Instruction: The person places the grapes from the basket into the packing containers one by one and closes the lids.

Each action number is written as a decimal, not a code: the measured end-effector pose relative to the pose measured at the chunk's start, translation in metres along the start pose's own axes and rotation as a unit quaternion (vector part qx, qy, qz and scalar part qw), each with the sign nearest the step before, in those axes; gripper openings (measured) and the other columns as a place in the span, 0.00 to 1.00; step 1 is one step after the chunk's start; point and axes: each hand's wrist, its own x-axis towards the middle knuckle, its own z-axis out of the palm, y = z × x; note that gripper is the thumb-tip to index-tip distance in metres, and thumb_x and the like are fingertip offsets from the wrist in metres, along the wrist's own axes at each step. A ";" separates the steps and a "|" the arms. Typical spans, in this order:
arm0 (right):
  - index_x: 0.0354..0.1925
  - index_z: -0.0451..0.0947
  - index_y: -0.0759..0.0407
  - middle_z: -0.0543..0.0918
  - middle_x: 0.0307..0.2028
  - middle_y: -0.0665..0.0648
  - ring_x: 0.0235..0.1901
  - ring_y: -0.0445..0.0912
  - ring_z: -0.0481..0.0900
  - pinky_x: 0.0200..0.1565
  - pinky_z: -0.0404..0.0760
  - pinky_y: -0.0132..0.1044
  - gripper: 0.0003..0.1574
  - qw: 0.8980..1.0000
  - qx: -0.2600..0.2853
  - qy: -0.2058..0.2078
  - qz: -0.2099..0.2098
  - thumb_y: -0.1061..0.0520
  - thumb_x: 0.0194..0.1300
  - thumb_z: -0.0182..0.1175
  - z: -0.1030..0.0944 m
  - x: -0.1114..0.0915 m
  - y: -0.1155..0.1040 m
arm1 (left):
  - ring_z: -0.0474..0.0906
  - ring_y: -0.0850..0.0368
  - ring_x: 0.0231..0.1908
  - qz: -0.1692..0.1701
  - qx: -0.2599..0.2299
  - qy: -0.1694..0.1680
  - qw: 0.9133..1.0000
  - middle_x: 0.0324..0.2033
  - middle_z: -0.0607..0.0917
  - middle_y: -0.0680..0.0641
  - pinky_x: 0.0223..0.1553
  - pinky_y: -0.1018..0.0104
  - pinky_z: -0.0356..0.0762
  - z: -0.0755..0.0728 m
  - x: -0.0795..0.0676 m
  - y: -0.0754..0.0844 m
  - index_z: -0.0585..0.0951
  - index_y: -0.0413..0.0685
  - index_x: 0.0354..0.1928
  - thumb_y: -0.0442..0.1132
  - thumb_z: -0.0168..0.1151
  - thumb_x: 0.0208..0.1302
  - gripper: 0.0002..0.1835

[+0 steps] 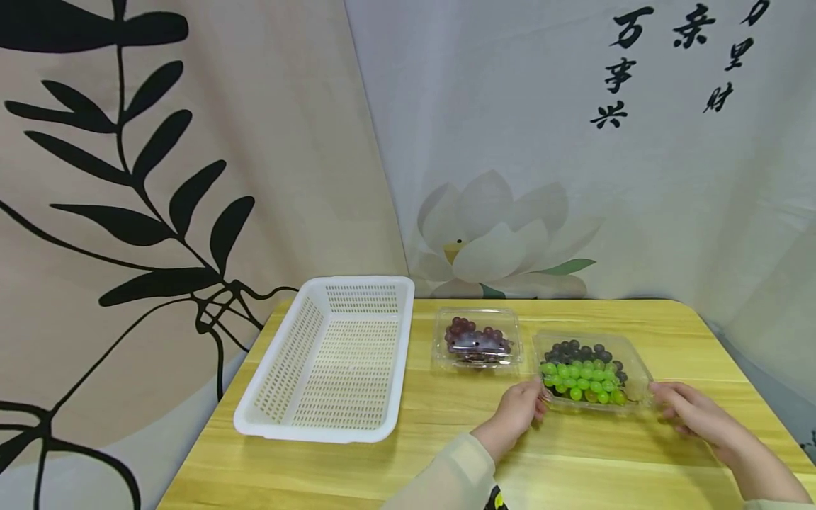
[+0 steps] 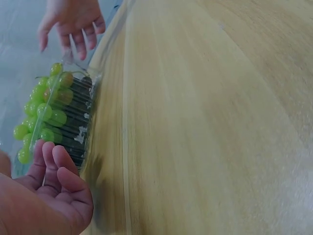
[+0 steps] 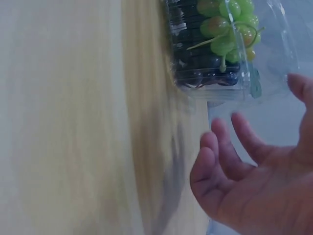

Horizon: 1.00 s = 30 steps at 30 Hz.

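A clear plastic clamshell box [image 1: 637, 365] holds green grapes [image 1: 583, 379] in front of dark grapes [image 1: 576, 348]. My left hand [image 1: 518, 409] is at its near left corner, fingers loosely bent against the edge; whether thumb and fingers pinch the plastic is hidden. On the right side, my right hand [image 1: 691, 414] has its fingers spread and gently bent. In the right wrist view the thumb tip of this hand [image 3: 249, 171] is by the box's rim, with the other fingers apart from it.
A white plastic basket [image 1: 400, 368] stands at the table's left. Between it and the box sits a smaller clear box [image 1: 446, 354] with red grapes [image 1: 474, 340] inside. Behind the wooden table [image 1: 446, 439] hangs a printed curtain [image 1: 510, 142].
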 end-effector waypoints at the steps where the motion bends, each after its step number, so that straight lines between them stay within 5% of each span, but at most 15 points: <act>1: 0.64 0.51 0.75 0.71 0.47 0.66 0.41 0.47 0.71 0.36 0.72 0.37 0.46 1.000 -0.001 -0.005 -0.001 0.34 0.73 0.34 0.001 0.000 0.002 | 0.69 0.60 0.19 -0.003 -0.003 -0.003 1.000 0.19 0.75 0.51 0.23 0.67 0.70 0.000 0.000 0.000 0.80 0.40 0.30 0.51 0.44 0.72 0.24; 3: 0.61 0.57 0.73 0.72 0.41 0.55 0.36 0.43 0.69 0.34 0.71 0.37 0.44 1.000 0.002 -0.015 0.000 0.34 0.73 0.35 0.003 -0.001 0.004 | 0.68 0.60 0.19 -0.003 -0.008 -0.009 1.000 0.19 0.75 0.51 0.22 0.68 0.68 -0.002 0.000 0.001 0.80 0.39 0.30 0.55 0.39 0.73 0.29; 8: 0.51 0.67 0.68 0.71 0.35 0.52 0.33 0.42 0.69 0.33 0.70 0.36 0.38 1.000 0.005 -0.030 -0.009 0.35 0.74 0.34 0.005 -0.002 0.007 | 0.68 0.60 0.19 0.003 -0.009 -0.016 1.000 0.19 0.75 0.51 0.22 0.68 0.68 -0.002 0.001 0.001 0.80 0.38 0.31 0.59 0.40 0.71 0.32; 17: 0.43 0.70 0.61 0.69 0.31 0.50 0.31 0.41 0.68 0.31 0.70 0.36 0.32 0.998 0.027 -0.057 -0.012 0.36 0.74 0.35 0.006 -0.002 0.012 | 0.69 0.59 0.20 -0.009 -0.025 -0.010 1.000 0.19 0.74 0.52 0.23 0.67 0.71 0.000 -0.002 0.001 0.79 0.43 0.28 0.47 0.58 0.62 0.14; 30: 0.40 0.73 0.56 0.73 0.32 0.46 0.31 0.38 0.70 0.35 0.72 0.33 0.24 0.993 0.068 -0.083 -0.046 0.43 0.76 0.37 0.006 0.001 0.017 | 0.69 0.59 0.20 -0.006 -0.018 -0.013 1.000 0.18 0.74 0.53 0.26 0.68 0.70 -0.001 -0.003 0.000 0.75 0.47 0.26 0.41 0.60 0.63 0.10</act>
